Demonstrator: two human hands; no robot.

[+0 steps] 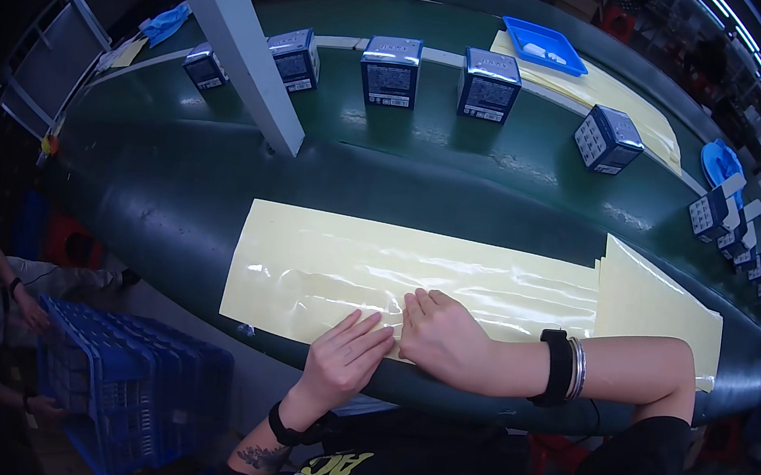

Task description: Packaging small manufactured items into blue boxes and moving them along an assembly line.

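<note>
A long pale yellow sheet (307,230) lies on the dark green work surface in front of me, with clear glossy film pieces (452,262) showing shiny lines across it. At the sheet's near edge, the fingers of my left hand (342,363) are bent together and touch it. My right hand (448,342) meets the left there, its wrist bent and its fingers closed with the tips toward the sheet. The thumbs and whatever lies between the fingertips are hidden. More pale yellow sheets (656,308) lie under my right forearm.
Dark blue boxes (390,76) stand spaced along the green belt (538,152) beyond, with several open-flapped ones (712,212) at right. A grey post (243,47) rises at left. A blue tray (544,46) sits on yellow sheets. Blue crates (133,388) and another person's hand (31,310) are lower left.
</note>
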